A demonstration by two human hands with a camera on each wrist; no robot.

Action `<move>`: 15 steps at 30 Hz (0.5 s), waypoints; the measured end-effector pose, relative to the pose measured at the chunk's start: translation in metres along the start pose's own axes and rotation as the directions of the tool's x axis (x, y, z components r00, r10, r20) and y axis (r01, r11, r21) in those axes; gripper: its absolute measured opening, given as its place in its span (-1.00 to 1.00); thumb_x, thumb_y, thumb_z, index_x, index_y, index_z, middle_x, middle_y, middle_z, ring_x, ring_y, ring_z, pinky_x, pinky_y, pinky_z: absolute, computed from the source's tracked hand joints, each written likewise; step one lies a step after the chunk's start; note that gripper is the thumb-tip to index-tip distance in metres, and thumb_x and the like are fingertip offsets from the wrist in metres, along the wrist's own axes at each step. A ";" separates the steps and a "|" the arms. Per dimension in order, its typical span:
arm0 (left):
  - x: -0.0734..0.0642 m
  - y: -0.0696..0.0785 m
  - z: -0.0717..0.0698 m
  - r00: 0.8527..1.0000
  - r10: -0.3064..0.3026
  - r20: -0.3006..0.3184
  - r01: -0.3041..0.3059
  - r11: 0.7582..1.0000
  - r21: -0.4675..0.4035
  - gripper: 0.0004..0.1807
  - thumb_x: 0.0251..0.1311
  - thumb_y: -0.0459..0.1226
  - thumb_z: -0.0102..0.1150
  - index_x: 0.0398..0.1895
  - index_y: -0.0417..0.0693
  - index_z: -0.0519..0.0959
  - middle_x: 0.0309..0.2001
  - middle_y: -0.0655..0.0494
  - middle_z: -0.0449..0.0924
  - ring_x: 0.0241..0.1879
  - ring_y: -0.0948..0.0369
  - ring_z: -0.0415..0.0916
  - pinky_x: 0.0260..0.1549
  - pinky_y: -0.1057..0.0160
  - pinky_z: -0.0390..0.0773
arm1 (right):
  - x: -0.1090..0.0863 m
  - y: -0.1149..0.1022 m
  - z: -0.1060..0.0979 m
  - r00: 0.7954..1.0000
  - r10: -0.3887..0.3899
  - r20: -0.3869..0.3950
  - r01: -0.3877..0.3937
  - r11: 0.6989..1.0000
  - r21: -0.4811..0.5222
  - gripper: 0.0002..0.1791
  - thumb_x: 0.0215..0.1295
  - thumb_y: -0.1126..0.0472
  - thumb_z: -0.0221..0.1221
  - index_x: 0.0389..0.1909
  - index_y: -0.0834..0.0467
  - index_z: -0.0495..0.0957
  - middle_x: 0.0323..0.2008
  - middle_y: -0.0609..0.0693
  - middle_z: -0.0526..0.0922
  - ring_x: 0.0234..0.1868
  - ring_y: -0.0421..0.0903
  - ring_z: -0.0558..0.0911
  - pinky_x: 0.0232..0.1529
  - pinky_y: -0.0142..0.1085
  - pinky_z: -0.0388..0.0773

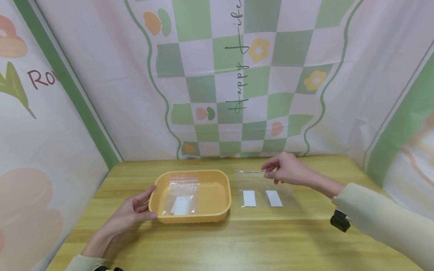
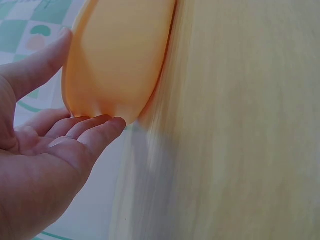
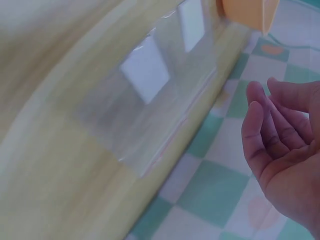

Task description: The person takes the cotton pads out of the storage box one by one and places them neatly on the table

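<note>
Clear zip bags (image 1: 251,182) lie flat on the wood-grain surface (image 1: 203,241), right of the yellow tray (image 1: 211,217); whether their edges overlap, I can't tell. I judge them very light, limp and slippery, so I'd pinch the zip strip (image 1: 249,171) along the far edge, likely their stiffest part. My right hand (image 1: 288,169) hovers near that strip, fingers loosely bent, thumb close to them, holding nothing. The white rectangles (image 1: 249,198) showing through the film look flat and matt, probably paper. Another bag (image 1: 183,189), with reddish zip lines, lies inside the tray. My left hand (image 1: 130,212) holds the tray's left end, thumb and fingers spread around its smooth, rounded, plastic-looking wall.
</note>
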State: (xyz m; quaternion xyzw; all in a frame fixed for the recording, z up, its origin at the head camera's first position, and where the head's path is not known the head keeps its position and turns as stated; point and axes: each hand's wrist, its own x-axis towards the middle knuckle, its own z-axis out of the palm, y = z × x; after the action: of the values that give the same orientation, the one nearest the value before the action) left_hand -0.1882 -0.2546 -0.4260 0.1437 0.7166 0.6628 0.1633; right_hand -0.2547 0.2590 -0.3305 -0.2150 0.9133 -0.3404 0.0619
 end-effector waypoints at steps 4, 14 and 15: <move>0.001 0.001 0.001 1.000 0.003 0.005 -0.003 1.000 -0.005 0.07 0.28 -0.45 0.40 0.68 -0.30 -0.12 0.65 -0.28 -0.24 0.52 -0.35 0.04 0.26 0.22 0.53 | 0.011 -0.014 0.007 0.999 -0.043 0.017 0.043 0.999 0.002 -0.78 0.33 0.38 0.36 -0.06 0.37 0.75 -0.24 0.13 0.81 -0.49 0.00 0.75 -0.48 -0.25 0.75; 0.002 -0.001 0.000 1.000 0.004 0.003 -0.004 1.000 0.000 0.09 0.27 -0.47 0.40 0.67 -0.34 -0.14 0.65 -0.29 -0.26 0.51 -0.36 0.04 0.26 0.22 0.53 | 0.046 -0.051 0.029 0.991 -0.120 0.064 0.120 0.993 -0.005 -0.77 0.32 0.35 0.36 -0.05 0.37 0.74 -0.32 0.01 0.80 -0.44 -0.12 0.74 -0.38 -0.27 0.74; 0.002 -0.001 0.001 1.000 0.003 0.001 -0.003 1.000 -0.001 0.09 0.26 -0.47 0.40 0.67 -0.34 -0.14 0.65 -0.28 -0.26 0.51 -0.35 0.05 0.26 0.22 0.52 | 0.050 -0.054 0.031 0.989 -0.132 0.070 0.133 0.991 -0.009 -0.76 0.32 0.34 0.36 -0.04 0.37 0.74 -0.32 0.00 0.80 -0.43 -0.12 0.74 -0.36 -0.27 0.74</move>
State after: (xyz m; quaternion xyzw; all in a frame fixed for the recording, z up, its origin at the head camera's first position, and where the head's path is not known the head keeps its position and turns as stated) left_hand -0.1898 -0.2533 -0.4269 0.1448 0.7161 0.6632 0.1627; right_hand -0.2725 0.1824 -0.3172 -0.2873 0.8966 -0.3299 0.0694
